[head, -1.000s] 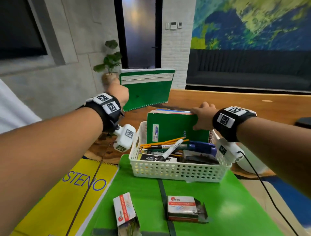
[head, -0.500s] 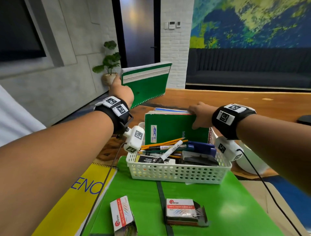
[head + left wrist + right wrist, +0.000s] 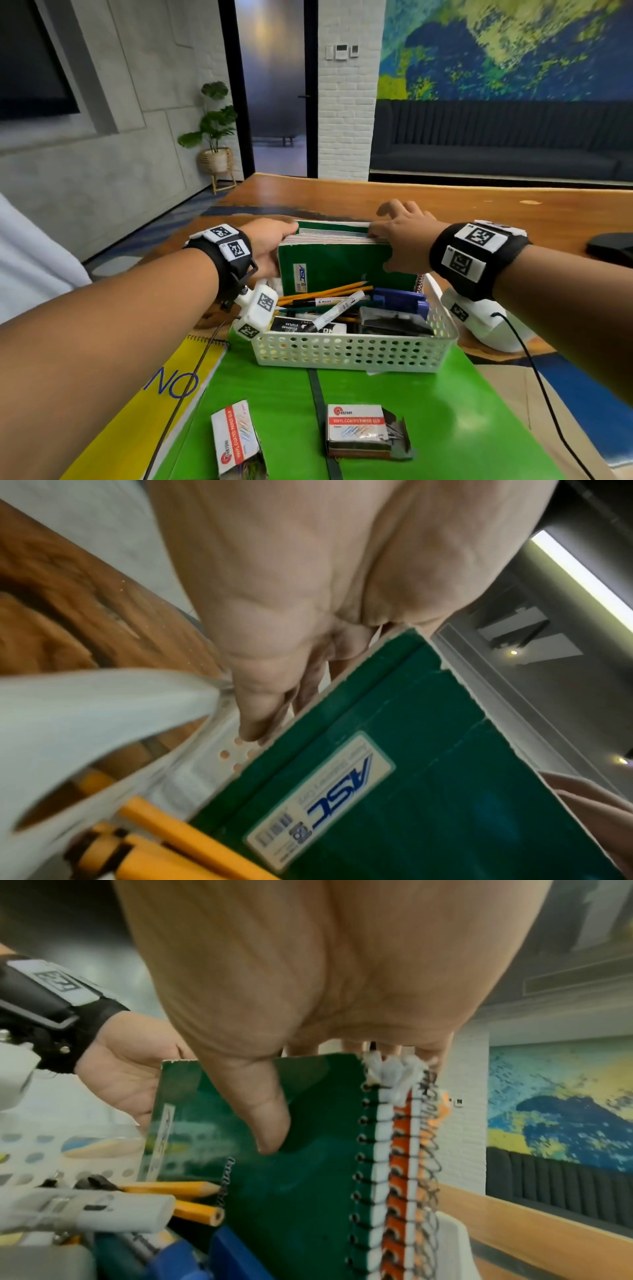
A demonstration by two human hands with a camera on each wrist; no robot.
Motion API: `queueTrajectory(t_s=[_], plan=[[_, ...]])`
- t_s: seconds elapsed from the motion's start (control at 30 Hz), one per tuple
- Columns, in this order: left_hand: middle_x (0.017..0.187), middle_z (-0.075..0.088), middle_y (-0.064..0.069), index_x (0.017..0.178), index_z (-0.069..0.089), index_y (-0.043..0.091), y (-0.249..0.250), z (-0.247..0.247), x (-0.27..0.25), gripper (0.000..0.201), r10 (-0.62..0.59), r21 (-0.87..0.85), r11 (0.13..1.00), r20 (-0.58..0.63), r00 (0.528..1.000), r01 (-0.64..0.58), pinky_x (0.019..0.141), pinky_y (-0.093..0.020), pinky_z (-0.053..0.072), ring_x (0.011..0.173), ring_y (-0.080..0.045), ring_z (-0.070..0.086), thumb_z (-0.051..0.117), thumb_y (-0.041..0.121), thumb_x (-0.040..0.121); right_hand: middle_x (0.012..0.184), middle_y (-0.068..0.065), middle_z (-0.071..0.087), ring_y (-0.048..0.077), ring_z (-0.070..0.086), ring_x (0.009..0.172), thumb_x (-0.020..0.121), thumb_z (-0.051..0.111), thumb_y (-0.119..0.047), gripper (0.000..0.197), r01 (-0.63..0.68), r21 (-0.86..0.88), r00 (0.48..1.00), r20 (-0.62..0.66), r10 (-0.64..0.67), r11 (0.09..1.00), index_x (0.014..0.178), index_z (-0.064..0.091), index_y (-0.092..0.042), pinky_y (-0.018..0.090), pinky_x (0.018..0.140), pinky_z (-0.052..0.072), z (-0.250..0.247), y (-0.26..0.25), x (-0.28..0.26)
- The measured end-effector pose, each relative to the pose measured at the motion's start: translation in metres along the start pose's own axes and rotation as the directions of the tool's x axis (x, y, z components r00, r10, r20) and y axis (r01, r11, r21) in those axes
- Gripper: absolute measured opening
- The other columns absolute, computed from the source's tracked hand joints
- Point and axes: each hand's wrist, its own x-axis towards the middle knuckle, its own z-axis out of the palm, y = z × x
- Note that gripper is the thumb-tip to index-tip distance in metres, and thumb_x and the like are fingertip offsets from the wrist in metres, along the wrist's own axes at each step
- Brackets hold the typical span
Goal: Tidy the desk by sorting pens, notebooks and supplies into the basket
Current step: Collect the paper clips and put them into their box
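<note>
Where the glossy wooden desk (image 3: 445,209) spans mid-frame before a grey concrete wall (image 3: 144,102) and a blue-green mural (image 3: 513,51), a white perforated plastic basket (image 3: 346,351) sits at centre on a green mat (image 3: 411,411). Upright green spiral notebooks (image 3: 339,265) stand along its far side: the left hand (image 3: 270,241) grips their left edge, the right hand (image 3: 402,236) clasps their top right, thumb on the front cover. Yellow pencils (image 3: 325,292) lie inside.

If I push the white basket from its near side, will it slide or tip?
The basket looks like thin perforated plastic on a smooth green folder, so it probably slides. The notebooks stand upright at its far wall, so a quick push might tilt it backward.
</note>
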Motion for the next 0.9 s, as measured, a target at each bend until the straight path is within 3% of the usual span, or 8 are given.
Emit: queueTrajectory(t_s=[0.13,0.27,0.3,0.4,0.47,0.6,0.73,0.9], plan=[[0.104,0.065,-0.011,0.103,0.063,0.011,0.011,-0.010,0.002,0.047,0.028,0.141,0.990,-0.063,0.998,-0.019,0.072,-0.032,0.051,0.078,-0.025,0.061,0.041,0.053,0.101,0.155,0.008,0.034,0.029,0.038,0.137,0.085,0.067,-0.019,0.069,-0.018,0.137,0.999,0.048,0.011,0.990,0.145,0.033,-0.020,0.047,0.111,0.038,0.004,-0.002,0.006],[0.103,0.065,-0.009,0.106,0.064,0.009,0.031,-0.030,-0.021,0.018,0.183,0.534,0.845,-0.257,0.949,-0.018,0.082,-0.036,0.053,0.091,-0.025,0.063,0.050,0.019,0.101,0.135,0.007,0.053,0.028,0.057,0.104,0.085,0.060,-0.014,0.065,-0.046,0.167,0.998,0.049,0.039,0.985,0.140,0.027,-0.022,0.041,0.087,0.051,0.008,-0.003,0.011],[0.096,0.065,-0.006,0.101,0.066,0.012,0.035,-0.040,-0.032,0.014,0.229,0.712,0.702,-0.245,0.942,0.014,0.071,-0.032,0.053,0.082,-0.023,0.063,0.052,0.012,0.099,0.143,0.010,0.049,0.030,0.057,0.112,0.085,0.059,-0.012,0.076,-0.050,0.164,0.998,0.058,0.041,0.985,0.147,0.018,-0.023,0.044,0.090,0.052,0.009,-0.004,0.011],[0.114,0.068,0.000,0.112,0.067,0.023,0.029,-0.072,-0.061,0.030,0.130,0.982,-0.086,-0.154,0.979,0.166,0.072,-0.027,0.051,0.093,-0.020,0.064,0.068,0.015,0.084,0.153,0.010,0.039,0.034,0.048,0.131,0.088,0.057,-0.010,0.090,-0.038,0.122,0.995,0.099,0.025,0.992,0.157,0.004,-0.029,0.045,0.099,0.049,0.007,-0.006,0.013],[0.124,0.064,0.005,0.126,0.060,0.027,0.002,-0.093,-0.070,0.054,-0.069,0.924,-0.359,-0.166,0.984,0.130,0.080,-0.025,0.051,0.102,-0.016,0.062,0.079,0.025,0.075,0.149,0.010,0.041,0.035,0.047,0.132,0.089,0.056,-0.011,0.078,-0.022,0.101,0.994,0.108,0.011,0.995,0.156,0.018,-0.024,0.044,0.101,0.046,0.005,-0.006,0.014],[0.143,0.053,0.007,0.149,0.039,0.031,-0.054,-0.117,-0.081,0.099,-0.219,0.963,-0.252,0.038,0.975,-0.095,0.103,-0.026,0.044,0.124,-0.011,0.054,0.089,0.039,0.064,0.144,0.011,0.043,0.036,0.048,0.129,0.089,0.057,-0.013,0.071,-0.024,0.081,0.995,0.103,0.016,0.996,0.152,0.025,-0.021,0.045,0.099,0.046,0.005,-0.007,0.011],[0.130,0.053,0.009,0.141,0.041,0.047,-0.075,-0.123,-0.086,0.100,-0.131,0.907,-0.417,0.012,0.991,-0.066,0.100,-0.033,0.042,0.119,-0.019,0.048,0.082,0.063,0.052,0.145,0.010,0.043,0.036,0.048,0.129,0.088,0.057,-0.011,0.076,-0.020,0.079,0.994,0.106,0.012,0.997,0.154,0.021,-0.024,0.046,0.099,0.047,0.003,-0.008,0.010],[0.102,0.069,0.008,0.098,0.064,0.028,-0.029,-0.123,-0.094,0.023,-0.246,0.977,-0.207,-0.011,0.969,-0.042,0.082,-0.024,0.053,0.092,-0.010,0.063,0.077,0.036,0.081,0.144,0.010,0.044,0.036,0.049,0.128,0.087,0.055,-0.009,0.074,-0.019,0.062,0.993,0.119,0.012,0.998,0.152,0.023,-0.025,0.047,0.100,0.048,0.004,-0.008,0.010]])
